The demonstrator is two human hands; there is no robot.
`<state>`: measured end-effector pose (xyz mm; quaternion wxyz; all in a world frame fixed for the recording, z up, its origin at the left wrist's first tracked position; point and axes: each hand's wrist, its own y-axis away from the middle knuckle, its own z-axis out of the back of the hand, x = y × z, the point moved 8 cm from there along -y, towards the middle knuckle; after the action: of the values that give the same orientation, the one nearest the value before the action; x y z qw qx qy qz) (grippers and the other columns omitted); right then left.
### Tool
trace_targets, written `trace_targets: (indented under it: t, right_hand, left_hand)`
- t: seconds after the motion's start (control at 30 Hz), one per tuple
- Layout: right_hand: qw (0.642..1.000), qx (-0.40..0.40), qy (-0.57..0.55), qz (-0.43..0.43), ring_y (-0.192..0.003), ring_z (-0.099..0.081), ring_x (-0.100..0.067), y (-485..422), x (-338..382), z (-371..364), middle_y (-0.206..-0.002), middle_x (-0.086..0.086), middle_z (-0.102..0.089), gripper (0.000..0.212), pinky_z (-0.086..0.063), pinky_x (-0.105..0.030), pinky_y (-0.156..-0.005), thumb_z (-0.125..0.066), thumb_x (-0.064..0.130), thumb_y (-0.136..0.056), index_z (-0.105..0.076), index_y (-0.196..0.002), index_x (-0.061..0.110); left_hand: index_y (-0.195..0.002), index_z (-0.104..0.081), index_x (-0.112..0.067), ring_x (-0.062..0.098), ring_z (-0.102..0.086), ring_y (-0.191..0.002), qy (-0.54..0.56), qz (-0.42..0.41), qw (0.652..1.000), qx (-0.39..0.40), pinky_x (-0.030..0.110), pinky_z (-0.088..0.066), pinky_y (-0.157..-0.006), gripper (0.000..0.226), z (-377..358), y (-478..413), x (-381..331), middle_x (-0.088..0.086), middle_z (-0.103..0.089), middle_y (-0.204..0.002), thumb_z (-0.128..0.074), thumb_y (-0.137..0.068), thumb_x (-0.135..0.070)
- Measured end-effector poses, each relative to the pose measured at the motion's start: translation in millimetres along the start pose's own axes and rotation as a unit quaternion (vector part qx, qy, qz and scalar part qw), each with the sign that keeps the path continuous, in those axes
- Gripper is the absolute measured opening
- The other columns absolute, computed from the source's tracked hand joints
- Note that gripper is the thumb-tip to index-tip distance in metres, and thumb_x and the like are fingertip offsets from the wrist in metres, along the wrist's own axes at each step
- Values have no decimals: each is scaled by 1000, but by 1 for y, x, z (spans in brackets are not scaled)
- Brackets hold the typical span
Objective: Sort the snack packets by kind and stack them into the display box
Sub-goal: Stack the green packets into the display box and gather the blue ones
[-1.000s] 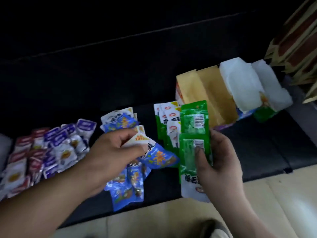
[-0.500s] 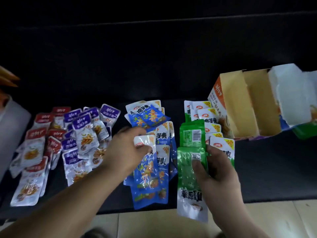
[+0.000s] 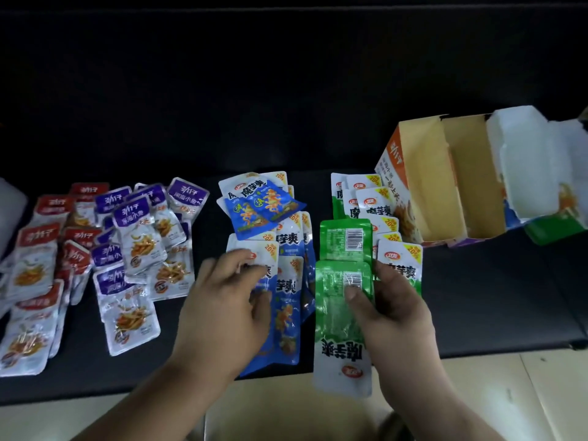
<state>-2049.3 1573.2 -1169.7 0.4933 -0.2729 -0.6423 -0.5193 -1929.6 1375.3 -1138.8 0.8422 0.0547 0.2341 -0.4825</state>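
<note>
Right hand point(image 3: 393, 308): closed on a green packet point(image 3: 343, 326); thumb pressed on its barcode panel near the top edge, fingers behind; packet turned back-side up and upside down to the viewer, its white end hanging past the near edge of the dark surface point(image 3: 477, 297)
Second green packet point(image 3: 346, 239): barcode side up, just beyond the held one, its lower edge tucked under the held packet's top; whether the hand also holds it, cannot tell
Left hand point(image 3: 227, 300): palm down, fingers curled onto the blue packets point(image 3: 288, 300); fingertips on the white top of one packet; a pinch looks likely but the hand hides the underside, so not certain
Blue pile: between the two hands and running away from the viewer; far packets point(image 3: 261, 205) lie fanned and tilted; near ones lie lengthwise, partly under the left hand
Green-and-white pile point(image 3: 375, 208): face up, overlapping, just right of the blue pile and beyond the right hand; nearest packet touches the right fingers
Purple packets point(image 3: 140, 230): loose heap, left of the blue pile, well apart from both hands
Red packets point(image 3: 38, 265): far left, overlapping the purple heap's edge
Display box point(image 3: 423, 186): cardboard, orange-printed side, open top tilted toward the viewer; stands at far right beside the green-and-white pile; inner compartments show bare walls
White flaps point(image 3: 525, 167): torn, bright, on the box's right side; detail washed out
</note>
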Motion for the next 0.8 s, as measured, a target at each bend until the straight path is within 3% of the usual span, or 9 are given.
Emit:
trace_targets:
  t: [0.1, 0.2, 0.3, 0.4, 0.53, 0.6, 0.7, 0.73, 0.8]
  right_hand:
    - [999, 15, -35, -14, -95, -76, -28, 1, 3, 0, -100, -5, -79, 39, -62, -53, -87, -71, 0, -91, -65, -126, 17]
    - [997, 55, -55, -11, -100, -75, -35, 6, 11, -5, -104, -13, -78, 40, -59, -59, -89, -68, -9, -90, -64, -124, 13]
    - [993, 97, -70, -10, -103, -72, -42, 11, 16, -6, -107, -18, -76, 33, -57, -66, -89, -71, -5, -85, -65, -114, 8]
    - [990, 95, -83, -59, -100, -72, -44, 7, 11, 9, -106, -21, -75, 24, -55, -68, -90, -70, -1, -81, -69, -103, 6]
    - [993, 42, -72, -81, -78, -64, -32, 3, 7, 33, -98, -34, -68, 12, -51, -44, -74, -74, 2, -89, -65, -94, 8]
    - [995, 12, -72, -72, -78, -66, -34, 1, 5, 45, -94, -29, -71, 12, -54, -44, -71, -70, -3, -91, -62, -93, 7]
    - [996, -34, -57, -53, -84, -68, -39, -1, 7, 64, -95, -26, -72, 17, -55, -58, -81, -72, -5, -88, -60, -99, -1]
    - [997, -43, -56, -40, -82, -69, -32, -1, 9, 69, -90, -19, -74, 17, -56, -51, -79, -72, -6, -87, -61, -98, -1]
    - [998, -49, -44, -21, -78, -70, -18, 0, 13, 74, -84, -6, -76, 16, -55, -36, -69, -72, -8, -88, -61, -96, 0]
  left_hand:
    - [-115, -72, -32, 4, -65, -99, 154, 63, 985, 56, 24, -55, -82, 25, 4, -11, -33, -18, -66, -115, -69, -92, -42]
    - [-111, -71, -35, -5, -72, -93, 406, 225, 868, 175, 21, -59, -85, 26, -26, -3, -58, -20, -77, -102, -81, -87, -35]
    - [-111, -74, -30, 1, -75, -90, 465, 274, 828, 149, 24, -62, -83, 28, -37, -2, -59, -14, -80, -99, -83, -86, -20]
    - [-110, -76, -37, 3, -76, -88, 482, 305, 807, 154, 22, -60, -77, 29, -49, 5, -52, -14, -79, -98, -81, -88, -19]
    - [-96, -78, -38, 7, -76, -81, 474, 341, 803, 121, 23, -57, -70, 20, -55, 8, -49, -8, -80, -90, -81, -88, -20]
    - [-94, -77, -34, 10, -75, -79, 463, 357, 806, 97, 20, -54, -63, 14, -57, 5, -46, -4, -79, -88, -81, -88, -22]
    - [-92, -77, -34, 21, -74, -86, 463, 370, 802, 73, 36, -59, -74, 12, -57, 3, -41, 0, -79, -88, -83, -86, -25]
    - [-91, -77, -35, 21, -74, -85, 464, 364, 805, 69, 39, -58, -75, 13, -57, 1, -42, 1, -78, -87, -83, -86, -25]
    - [-88, -76, -32, 10, -69, -72, 454, 343, 820, 62, 29, -55, -66, 9, -51, -5, -45, -1, -77, -81, -82, -86, -25]
